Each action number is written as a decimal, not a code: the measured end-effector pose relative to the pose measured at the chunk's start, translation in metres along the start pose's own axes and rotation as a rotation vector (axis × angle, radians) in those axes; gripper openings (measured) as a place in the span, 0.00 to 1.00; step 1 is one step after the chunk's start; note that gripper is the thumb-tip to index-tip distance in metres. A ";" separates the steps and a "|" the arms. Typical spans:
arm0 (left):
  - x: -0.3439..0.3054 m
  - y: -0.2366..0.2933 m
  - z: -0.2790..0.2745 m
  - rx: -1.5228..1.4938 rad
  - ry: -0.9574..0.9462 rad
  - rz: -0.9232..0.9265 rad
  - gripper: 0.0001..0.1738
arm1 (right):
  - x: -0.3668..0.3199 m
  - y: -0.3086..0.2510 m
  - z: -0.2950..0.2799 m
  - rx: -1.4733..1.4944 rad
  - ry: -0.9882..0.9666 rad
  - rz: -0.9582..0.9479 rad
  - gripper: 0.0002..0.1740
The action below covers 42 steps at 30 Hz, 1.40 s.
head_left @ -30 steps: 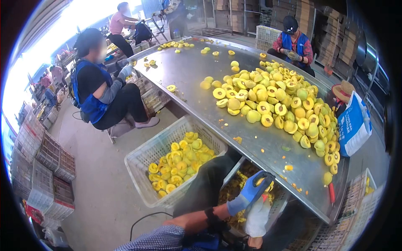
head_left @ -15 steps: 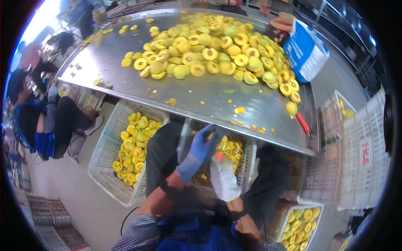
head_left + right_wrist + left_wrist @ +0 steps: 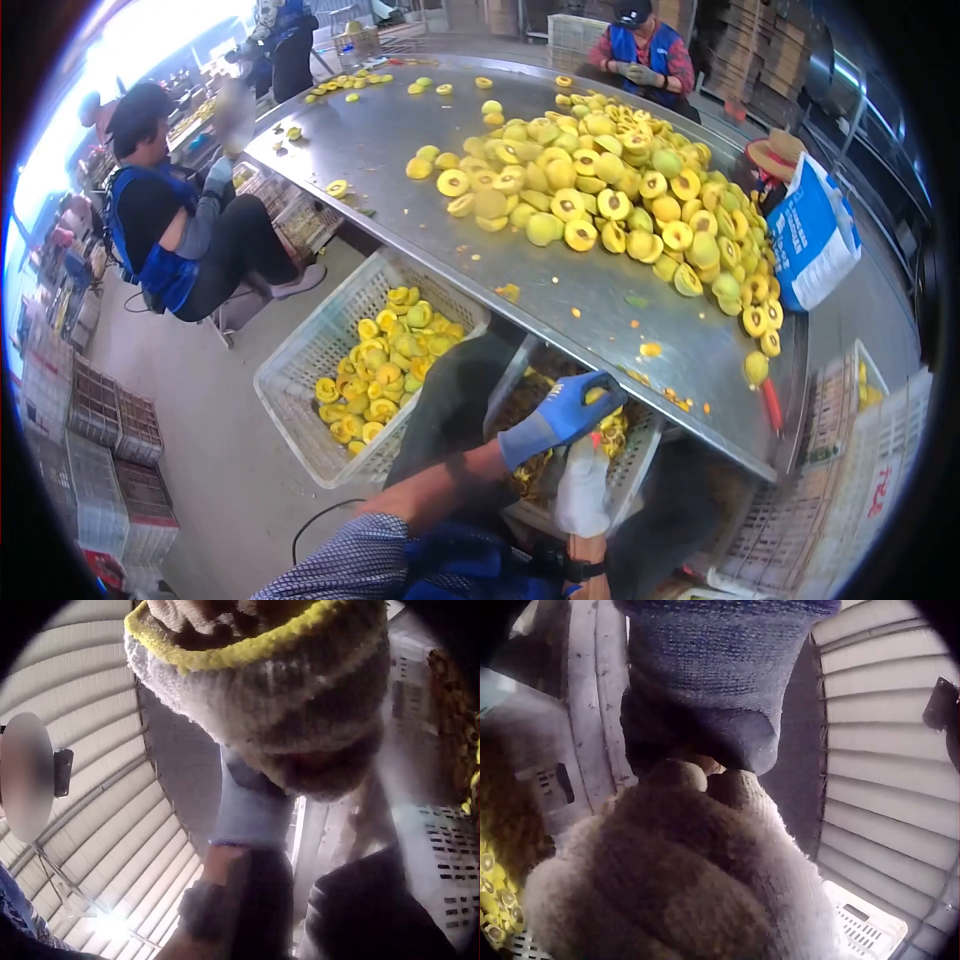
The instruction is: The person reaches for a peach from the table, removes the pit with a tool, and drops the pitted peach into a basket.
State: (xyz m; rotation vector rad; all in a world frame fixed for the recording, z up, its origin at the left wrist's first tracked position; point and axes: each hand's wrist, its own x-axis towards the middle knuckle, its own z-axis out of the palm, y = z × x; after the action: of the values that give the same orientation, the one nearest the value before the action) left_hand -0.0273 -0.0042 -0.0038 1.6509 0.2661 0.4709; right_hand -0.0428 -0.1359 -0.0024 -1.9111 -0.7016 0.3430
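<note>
My left hand (image 3: 565, 410), in a blue glove with dark fingertips, is curled round a yellow peach half (image 3: 597, 396) near the steel table's front edge. Just below it, my right hand (image 3: 583, 490) in a white knitted glove grips a tool whose red end (image 3: 596, 438) shows above the fist. Both hands are close together over a crate (image 3: 643, 462) of yellow scraps. In the left wrist view the white glove (image 3: 667, 862) overlaps the blue glove (image 3: 712, 667). The gloves hide the peach and the tool in both wrist views.
A heap of halved peaches (image 3: 600, 190) covers much of the steel table (image 3: 350, 140). A red-handled tool (image 3: 772, 405) lies at its right corner. A white crate (image 3: 290, 420) of peach halves stands left of my knee. People sit at the left (image 3: 170, 220) and far side (image 3: 640, 60).
The head view swung down and right, then back up. My two hands stay together over the scrap crate, the left glove turning slightly. The person at the left raised their head, then lowered it.
</note>
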 end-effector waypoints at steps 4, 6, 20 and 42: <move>-0.002 0.006 -0.004 0.057 0.016 0.043 0.13 | 0.001 0.022 0.009 -0.339 0.082 -0.325 0.12; -0.005 0.006 -0.003 -0.027 0.036 0.112 0.14 | -0.001 0.023 0.007 -0.424 0.095 -0.416 0.11; -0.001 0.001 -0.015 -0.082 -0.168 -0.046 0.19 | -0.002 0.006 0.002 0.266 -0.180 0.248 0.17; -0.049 0.008 -0.073 0.083 0.353 0.302 0.17 | -0.005 -0.045 0.025 0.735 -0.437 0.818 0.25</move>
State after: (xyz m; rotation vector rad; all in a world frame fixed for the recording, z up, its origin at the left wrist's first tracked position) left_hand -0.1043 0.0379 0.0030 1.6908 0.2999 0.9948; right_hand -0.0738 -0.1074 0.0266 -1.3177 0.0185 1.3543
